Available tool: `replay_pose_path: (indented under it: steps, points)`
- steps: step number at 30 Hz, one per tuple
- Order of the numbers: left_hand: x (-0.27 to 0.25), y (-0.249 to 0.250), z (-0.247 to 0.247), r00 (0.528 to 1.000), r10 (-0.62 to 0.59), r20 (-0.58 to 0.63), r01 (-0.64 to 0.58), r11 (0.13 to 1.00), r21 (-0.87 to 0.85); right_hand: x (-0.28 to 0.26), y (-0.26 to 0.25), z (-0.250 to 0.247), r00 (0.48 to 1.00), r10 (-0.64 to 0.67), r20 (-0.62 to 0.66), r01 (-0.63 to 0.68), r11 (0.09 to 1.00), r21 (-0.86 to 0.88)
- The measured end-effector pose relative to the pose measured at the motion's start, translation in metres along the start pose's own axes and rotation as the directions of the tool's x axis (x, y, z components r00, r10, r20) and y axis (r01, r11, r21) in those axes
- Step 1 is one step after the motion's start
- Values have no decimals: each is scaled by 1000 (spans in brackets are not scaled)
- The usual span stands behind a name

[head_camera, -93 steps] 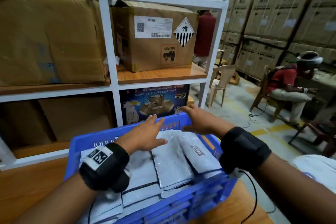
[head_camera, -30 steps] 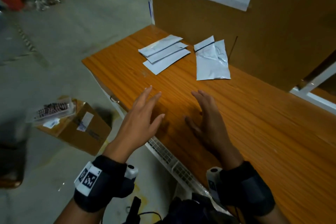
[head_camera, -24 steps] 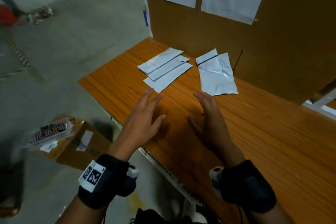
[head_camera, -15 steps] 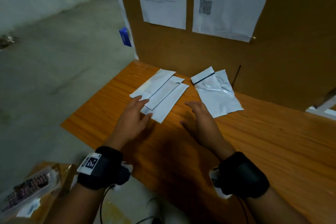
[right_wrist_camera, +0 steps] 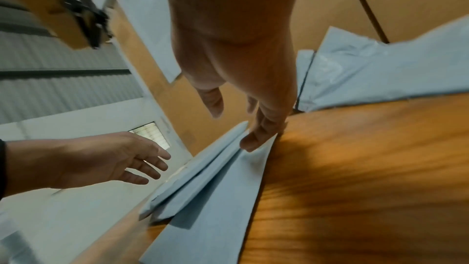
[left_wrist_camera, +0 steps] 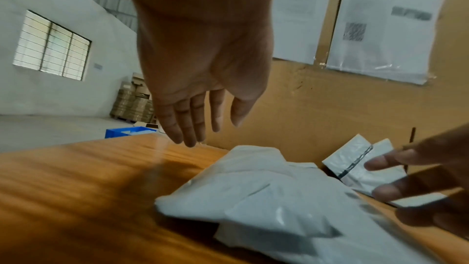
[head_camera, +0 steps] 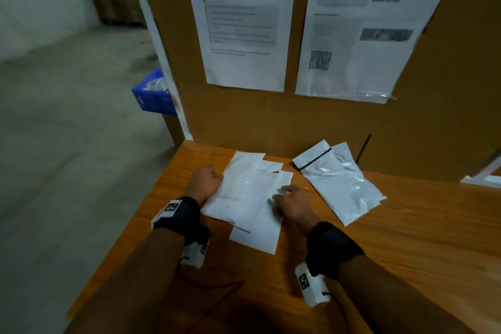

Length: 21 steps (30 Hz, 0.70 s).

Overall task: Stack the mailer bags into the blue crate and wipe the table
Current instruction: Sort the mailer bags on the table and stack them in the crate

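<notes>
Three white mailer bags (head_camera: pixel 244 198) lie overlapped on the wooden table (head_camera: pixel 406 238); the left wrist view shows them (left_wrist_camera: pixel 266 198) close up. Two more bags (head_camera: pixel 339 184) lie to their right by the cardboard wall. My left hand (head_camera: pixel 214 176) is at the stack's left edge, open, its fingers straight (left_wrist_camera: pixel 193 127) just above the table. On the stack's right edge, my right hand (head_camera: pixel 284 191) touches with straight fingertips (right_wrist_camera: pixel 256 138), the thumb held apart. The blue crate (head_camera: pixel 154 95) stands beyond the table's far left corner with bags in it.
A tall cardboard wall (head_camera: pixel 271 122) with taped printed sheets (head_camera: pixel 244 22) closes the table's far side. Bare concrete floor (head_camera: pixel 67 144) lies left of the table. A white shelf frame (head_camera: pixel 485 171) shows at the right edge.
Both hands have left the crate, and the view has swung to the table. Over the last second both hands have moved forward to either side of the three-bag stack.
</notes>
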State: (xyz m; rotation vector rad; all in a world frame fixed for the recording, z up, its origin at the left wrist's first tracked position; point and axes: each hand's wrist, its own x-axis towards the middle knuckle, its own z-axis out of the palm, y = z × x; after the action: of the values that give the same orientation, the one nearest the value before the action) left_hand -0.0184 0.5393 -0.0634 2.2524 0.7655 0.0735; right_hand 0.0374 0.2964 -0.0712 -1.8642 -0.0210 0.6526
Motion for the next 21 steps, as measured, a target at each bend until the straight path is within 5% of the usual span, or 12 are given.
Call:
replay_pose_path:
  steps: [6, 9, 14, 21]
  points:
    - [31, -8, 37, 985, -128, 112, 147, 971, -188, 25, 1, 30, 991, 122, -48, -106, 962, 253]
    - [35, -20, 53, 991, -103, 89, 121, 965, -231, 30, 11, 44, 982, 123, -141, -103, 984, 143]
    - [10, -14, 38, 985, -146, 92, 173, 842, -512, 23, 6, 50, 991, 38, -125, -39, 999, -5]
    - [-22, -17, -1, 999, -11, 52, 35, 869, -493, 9, 8, 17, 965, -34, -260, 38, 999, 9]
